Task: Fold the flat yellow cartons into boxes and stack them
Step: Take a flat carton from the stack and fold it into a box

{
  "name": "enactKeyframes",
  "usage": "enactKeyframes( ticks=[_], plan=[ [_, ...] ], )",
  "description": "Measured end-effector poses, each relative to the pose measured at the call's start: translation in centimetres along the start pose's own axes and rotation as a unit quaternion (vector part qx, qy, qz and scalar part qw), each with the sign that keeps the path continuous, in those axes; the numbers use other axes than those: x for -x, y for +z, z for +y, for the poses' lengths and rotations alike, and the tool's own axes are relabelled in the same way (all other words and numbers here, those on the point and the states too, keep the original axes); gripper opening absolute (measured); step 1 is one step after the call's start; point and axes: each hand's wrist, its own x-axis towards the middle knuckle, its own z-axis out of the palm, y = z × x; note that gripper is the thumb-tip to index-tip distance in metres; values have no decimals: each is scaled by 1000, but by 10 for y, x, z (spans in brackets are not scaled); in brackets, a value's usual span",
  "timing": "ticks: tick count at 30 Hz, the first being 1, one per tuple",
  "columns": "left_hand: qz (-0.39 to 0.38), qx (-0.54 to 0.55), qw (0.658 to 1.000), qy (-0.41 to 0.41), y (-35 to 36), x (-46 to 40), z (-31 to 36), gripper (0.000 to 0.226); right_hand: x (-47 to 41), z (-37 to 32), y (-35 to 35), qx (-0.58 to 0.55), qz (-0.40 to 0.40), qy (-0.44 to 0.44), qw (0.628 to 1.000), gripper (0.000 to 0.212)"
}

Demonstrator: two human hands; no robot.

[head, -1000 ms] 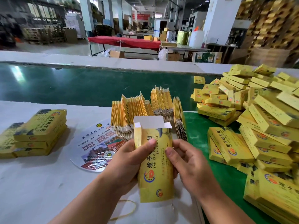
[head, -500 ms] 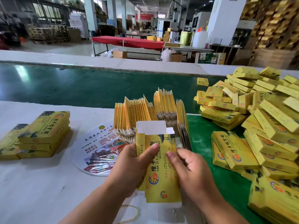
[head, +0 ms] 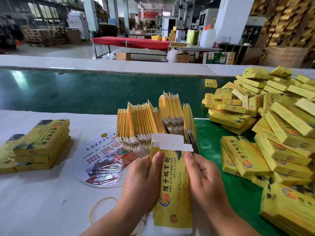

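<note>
Both hands clamp one yellow carton (head: 173,184), held upright above the near edge of the white table (head: 42,201). The left hand (head: 141,181) grips its left edge, thumb on the printed face; the right hand (head: 204,181) grips the right edge the same way. The fingers behind the carton are hidden. Its white top flap (head: 167,142) stands open; the bottom flap is partly cut off by the frame.

Just behind the carton, a fanned bundle of flat cartons (head: 153,120) stands on edge, its lower part hidden by the flap. Left of the carton lies a round printed fan (head: 102,159), and farther left a small stack of folded boxes (head: 42,143), blurred. Right of the carton, a loose pile of boxes (head: 272,125) runs out of frame. A rubber band (head: 100,205) lies near the left wrist.
</note>
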Motion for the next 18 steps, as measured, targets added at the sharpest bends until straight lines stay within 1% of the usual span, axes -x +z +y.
enactKeyframes(
  ticks=[5,7,9,11,14,18],
  plan=[
    [-28,34,999,-11,9,5,2,46,-4,3,-5,53,61,17,997,51],
    [-52,20,998,-14,11,7,1,52,-9,5,-9,61,96,10,993,50],
    [-58,5,998,-6,11,8,1,61,-12,7,-8,81,113,3,990,50],
    [-48,-5,999,8,10,8,3,62,-11,7,-6,67,105,14,992,51],
    [-19,-24,999,23,9,8,3,52,-11,8,-3,31,90,47,994,47],
    [33,-37,999,14,8,4,-4,49,-9,10,0,29,34,63,997,51]
  ],
)
